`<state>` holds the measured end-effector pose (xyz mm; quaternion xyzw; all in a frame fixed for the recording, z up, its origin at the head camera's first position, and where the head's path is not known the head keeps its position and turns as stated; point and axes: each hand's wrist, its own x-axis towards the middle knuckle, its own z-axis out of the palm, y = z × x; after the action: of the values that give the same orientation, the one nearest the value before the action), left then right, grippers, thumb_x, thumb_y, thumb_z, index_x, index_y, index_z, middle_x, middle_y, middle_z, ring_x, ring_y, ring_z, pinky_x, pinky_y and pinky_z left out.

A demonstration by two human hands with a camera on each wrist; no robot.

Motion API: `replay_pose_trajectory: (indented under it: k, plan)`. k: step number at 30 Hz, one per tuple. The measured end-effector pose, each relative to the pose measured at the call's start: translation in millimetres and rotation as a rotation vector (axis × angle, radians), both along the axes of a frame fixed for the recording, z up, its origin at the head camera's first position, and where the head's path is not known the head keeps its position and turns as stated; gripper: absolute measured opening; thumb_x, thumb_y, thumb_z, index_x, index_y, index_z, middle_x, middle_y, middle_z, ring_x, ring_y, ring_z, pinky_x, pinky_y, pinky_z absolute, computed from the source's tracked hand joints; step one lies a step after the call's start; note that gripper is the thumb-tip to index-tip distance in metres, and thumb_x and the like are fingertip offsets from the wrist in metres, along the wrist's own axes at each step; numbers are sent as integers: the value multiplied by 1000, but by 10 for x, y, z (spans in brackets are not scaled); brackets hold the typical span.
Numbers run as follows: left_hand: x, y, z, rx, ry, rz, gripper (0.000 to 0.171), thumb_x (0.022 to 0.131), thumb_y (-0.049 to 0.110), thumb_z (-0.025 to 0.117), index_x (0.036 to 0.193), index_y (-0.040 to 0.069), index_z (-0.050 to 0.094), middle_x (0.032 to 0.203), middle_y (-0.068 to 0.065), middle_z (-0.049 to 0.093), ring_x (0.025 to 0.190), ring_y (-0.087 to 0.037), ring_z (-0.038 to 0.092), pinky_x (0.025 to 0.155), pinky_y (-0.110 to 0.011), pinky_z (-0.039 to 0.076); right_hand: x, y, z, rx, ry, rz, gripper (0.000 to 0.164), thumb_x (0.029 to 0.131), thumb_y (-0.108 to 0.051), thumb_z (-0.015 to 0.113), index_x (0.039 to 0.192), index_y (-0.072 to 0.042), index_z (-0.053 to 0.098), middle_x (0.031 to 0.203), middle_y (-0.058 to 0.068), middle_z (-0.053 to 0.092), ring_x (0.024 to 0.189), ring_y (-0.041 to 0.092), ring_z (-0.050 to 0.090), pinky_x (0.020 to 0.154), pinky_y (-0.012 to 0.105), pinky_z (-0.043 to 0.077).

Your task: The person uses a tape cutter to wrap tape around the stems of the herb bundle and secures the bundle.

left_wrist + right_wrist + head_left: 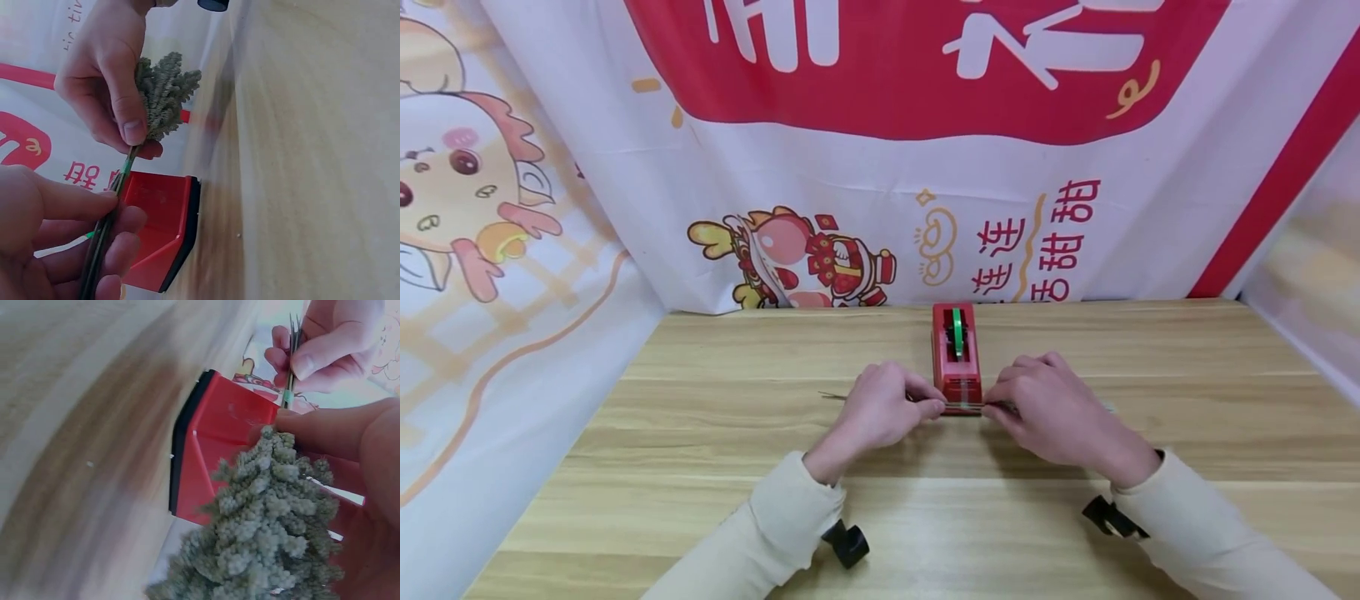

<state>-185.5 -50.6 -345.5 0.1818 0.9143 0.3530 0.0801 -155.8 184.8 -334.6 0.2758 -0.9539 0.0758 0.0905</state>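
A bunch of thin-stemmed flowers with fuzzy grey-green heads (pixel 256 519) lies sideways between both hands, just in front of a red tape dispenser (pixel 956 367). My left hand (pixel 891 406) pinches the bare stems (pixel 100 250) between thumb and fingers. Close to the flower heads, my right hand (pixel 1060 408) grips the same bunch by the top of its stems. A band of green tape (pixel 287 398) shows around the stems between the hands. On the dispenser sits a green tape roll (pixel 957 333). In the head view the right hand mostly hides the flower heads.
The wood-grain table (pixel 715 467) runs back to a white cloth backdrop (pixel 647 208) with red print. More printed cloth (pixel 467 275) borders the left side, and pale cloth borders the right. Dark wrist-worn devices (pixel 847 546) hang beneath both sleeves.
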Motion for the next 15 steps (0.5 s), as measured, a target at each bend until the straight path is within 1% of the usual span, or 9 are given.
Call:
replay_pose_trajectory:
  k: [2, 5, 9, 12, 15]
  plan:
    - [-13, 3, 4, 1, -18, -15, 13, 100, 29, 75, 101, 23, 86, 92, 9, 82, 76, -5, 65, 75, -31, 48, 0, -4, -17, -12, 22, -5, 5, 91, -24, 85, 96, -21, 84, 89, -8, 77, 92, 15, 67, 85, 44, 46]
    - [-30, 6, 8, 8, -50, -37, 16, 103, 28, 72, 101, 21, 86, 87, 8, 81, 71, -5, 67, 68, -29, 46, -9, -11, -40, -26, 55, -3, 8, 89, -24, 87, 94, -19, 84, 87, -7, 77, 88, 14, 69, 83, 42, 48]
    - [-32, 14, 5, 25, -59, -19, 13, 101, 24, 74, 97, 21, 85, 80, 10, 79, 68, -7, 67, 65, -28, 46, -30, -16, -52, -55, 57, 3, 9, 89, -24, 88, 94, -19, 83, 87, -7, 77, 82, 11, 69, 81, 40, 49]
    - [-23, 30, -6, 46, -47, 4, 9, 99, 24, 77, 95, 22, 85, 78, 12, 78, 67, -8, 69, 68, -29, 48, -39, -3, -45, -87, 25, -4, 7, 90, -23, 87, 93, -20, 81, 87, -8, 77, 80, 9, 69, 84, 43, 52]
    - [-16, 45, -17, 47, -8, 15, 6, 96, 24, 80, 95, 24, 86, 79, 12, 79, 69, -7, 68, 76, -31, 50, -38, 17, -25, -94, -7, -14, 3, 94, -24, 82, 95, -22, 81, 90, -9, 78, 87, 12, 70, 90, 49, 51]
